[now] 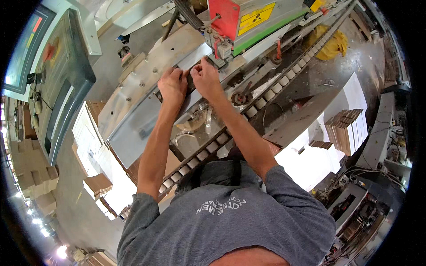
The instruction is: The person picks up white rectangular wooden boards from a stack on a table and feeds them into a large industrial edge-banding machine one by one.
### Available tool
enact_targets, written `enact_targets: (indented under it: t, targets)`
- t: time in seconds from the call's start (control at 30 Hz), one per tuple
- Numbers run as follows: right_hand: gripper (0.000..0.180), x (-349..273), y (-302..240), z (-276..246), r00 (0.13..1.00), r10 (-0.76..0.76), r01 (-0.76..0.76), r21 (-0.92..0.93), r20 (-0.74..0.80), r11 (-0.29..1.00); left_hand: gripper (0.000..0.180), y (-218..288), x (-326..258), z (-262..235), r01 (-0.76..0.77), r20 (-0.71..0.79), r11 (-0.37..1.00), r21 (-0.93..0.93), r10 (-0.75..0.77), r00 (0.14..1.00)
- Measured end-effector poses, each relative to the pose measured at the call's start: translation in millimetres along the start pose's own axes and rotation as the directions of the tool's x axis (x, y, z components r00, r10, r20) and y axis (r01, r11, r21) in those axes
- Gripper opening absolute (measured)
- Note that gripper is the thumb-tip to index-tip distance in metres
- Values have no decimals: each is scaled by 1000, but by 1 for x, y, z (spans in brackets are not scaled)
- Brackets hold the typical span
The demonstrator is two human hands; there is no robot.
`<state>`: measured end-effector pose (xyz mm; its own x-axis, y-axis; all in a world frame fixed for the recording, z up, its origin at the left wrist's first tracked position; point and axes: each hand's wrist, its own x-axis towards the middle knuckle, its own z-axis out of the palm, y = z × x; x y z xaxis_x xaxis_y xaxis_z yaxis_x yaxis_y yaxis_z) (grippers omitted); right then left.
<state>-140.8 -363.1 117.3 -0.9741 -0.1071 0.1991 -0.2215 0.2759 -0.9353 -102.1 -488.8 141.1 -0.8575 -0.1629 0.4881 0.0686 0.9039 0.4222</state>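
Note:
Both my arms reach forward over the metal bed of a machine (137,133). A narrow dark piece (191,83), perhaps a wood strip, lies slantwise between my hands. My left hand (173,84) is closed with its fingers curled over the piece, near its left part. My right hand (205,80) is closed at the upper right part, thumb and fingers pressed together. My hands cover much of the piece, so its full shape is hidden. Just beyond my right hand sits a small grey machine unit (222,48) with red parts.
A roller track (250,111) runs slantwise between my body and the bed. The green and red machine housing (262,26) rises behind. Stacked brown strips (342,126) lie on a white board at right; another stack (97,184) is at left. A control panel (66,84) stands at upper left.

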Motion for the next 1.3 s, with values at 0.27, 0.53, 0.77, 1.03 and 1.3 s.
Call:
enact_targets:
  t: [0.27,0.53,0.77,1.03,1.3]
  targets:
    - [40,-83,-36,-75,992,-120,123,164,-30,979,18,25,31,39,-6,53,997,-83,10,999]
    - [34,-226,-15,-199,976,192,-207,-175,-98,962,22,18,-25,-27,-7,-47,994,-106,2,999]
    - [57,-360,75,-330,894,253,-447,-714,-369,539,14,42,-91,-75,-85,-49,959,-271,75,996]
    - [75,-380,100,-381,801,314,-590,-764,-510,262,18,105,-135,-62,-47,162,895,-444,132,978]
    - [32,-362,85,-385,895,391,-383,-821,-215,424,10,115,-162,-58,-73,246,843,-533,237,940]
